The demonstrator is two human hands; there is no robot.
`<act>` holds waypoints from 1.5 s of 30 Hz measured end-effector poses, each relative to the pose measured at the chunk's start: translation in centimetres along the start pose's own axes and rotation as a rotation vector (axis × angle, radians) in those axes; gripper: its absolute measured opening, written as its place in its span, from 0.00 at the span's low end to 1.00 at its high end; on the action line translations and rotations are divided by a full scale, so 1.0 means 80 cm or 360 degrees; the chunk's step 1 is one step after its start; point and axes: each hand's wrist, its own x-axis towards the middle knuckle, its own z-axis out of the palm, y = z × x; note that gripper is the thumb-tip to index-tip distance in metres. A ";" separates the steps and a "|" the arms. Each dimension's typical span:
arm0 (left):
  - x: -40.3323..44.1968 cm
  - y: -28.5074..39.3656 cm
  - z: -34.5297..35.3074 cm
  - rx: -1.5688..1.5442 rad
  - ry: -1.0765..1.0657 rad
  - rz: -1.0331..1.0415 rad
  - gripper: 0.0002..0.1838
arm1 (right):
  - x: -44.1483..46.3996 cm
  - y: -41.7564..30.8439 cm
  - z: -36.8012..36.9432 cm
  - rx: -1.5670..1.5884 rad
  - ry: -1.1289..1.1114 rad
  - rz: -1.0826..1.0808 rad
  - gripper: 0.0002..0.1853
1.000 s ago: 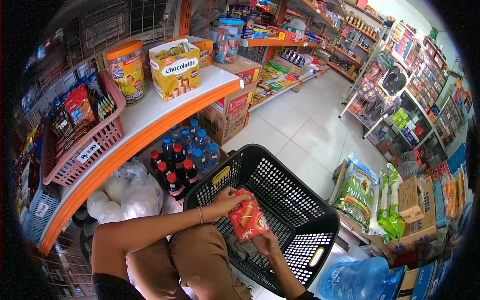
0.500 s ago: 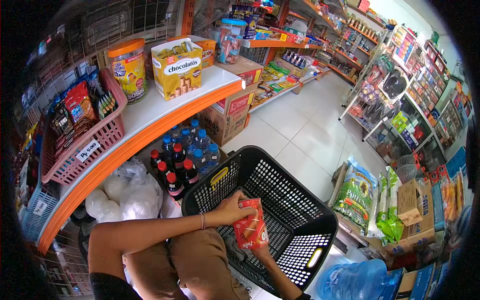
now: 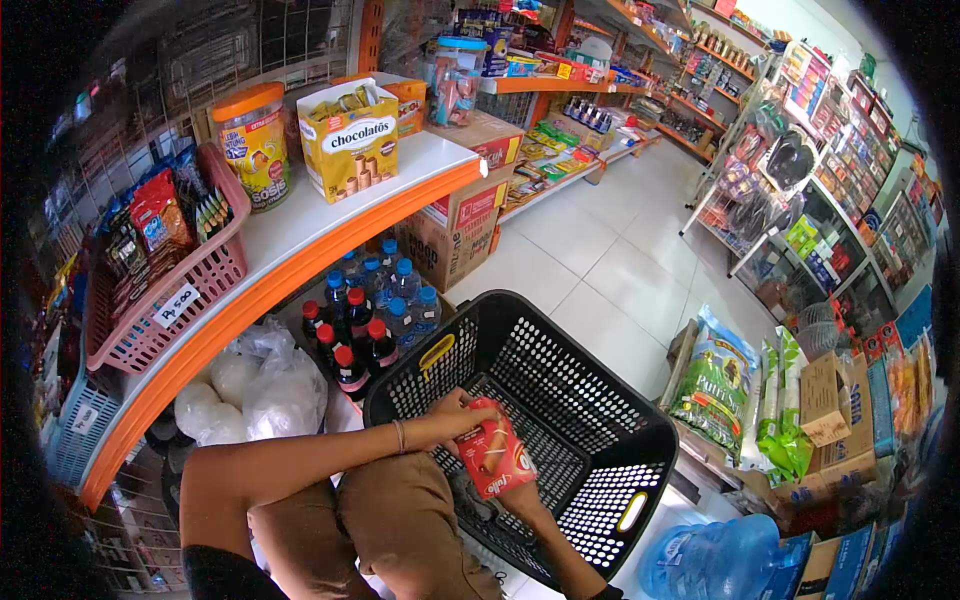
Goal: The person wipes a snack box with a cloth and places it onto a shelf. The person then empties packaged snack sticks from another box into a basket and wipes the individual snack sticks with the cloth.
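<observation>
A red Fullo wafer snack box point(image 3: 497, 452) is between my hands, tilted over the black plastic basket point(image 3: 620, 440). My left hand point(image 3: 455, 418) grips its upper end, fingers bent over the top edge. From below, my right hand point(image 3: 518, 497) holds the lower end; most of its fingers are hidden behind the box. The perforated basket stands in front of my knees, and its visible floor shows a dark mesh bottom.
To the left, a white shelf with an orange edge point(image 3: 290, 265) carries a Chocolatos box point(image 3: 350, 140), a snack jar point(image 3: 252, 148) and a pink basket point(image 3: 170, 290). Bottles point(image 3: 352, 370) stand beneath it. A blue water gallon point(image 3: 705, 560) and rice sack point(image 3: 715, 385) are at right.
The red box has shifted slightly and turned in my hands. My left hand has changed its hold along the upper end. The basket stays in place.
</observation>
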 end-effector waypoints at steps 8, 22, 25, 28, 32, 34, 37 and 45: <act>-0.007 0.008 0.001 0.0040 -0.0078 0.0064 0.41 | -0.012 0.019 0.009 -0.0002 0.0041 0.0013 0.29; 0.019 0.008 -0.021 -0.0436 0.0161 0.0218 0.26 | 0.034 -0.055 -0.066 0.0328 0.0162 0.0363 0.27; 0.025 0.005 -0.039 -0.0436 0.0061 0.0213 0.26 | 0.037 -0.053 -0.072 0.0441 0.0132 0.0364 0.28; 0.027 0.000 -0.045 -0.0501 0.0006 0.0155 0.27 | 0.028 -0.033 -0.058 0.0647 0.0185 0.0478 0.28; 0.024 -0.004 -0.046 -0.0558 0.0008 0.0137 0.27 | 0.024 -0.023 -0.056 0.0490 0.0103 0.0343 0.28; 0.026 -0.004 -0.048 -0.0539 -0.0010 0.0132 0.28 | 0.031 -0.039 -0.060 0.0530 0.0051 0.0324 0.28; 0.032 -0.008 -0.052 -0.0494 -0.0020 0.0096 0.30 | 0.042 -0.061 -0.066 0.0575 -0.0007 0.0296 0.29; 0.038 -0.009 -0.058 -0.0538 -0.0009 -0.0009 0.30 | 0.033 -0.043 -0.054 0.0652 -0.0061 0.0352 0.33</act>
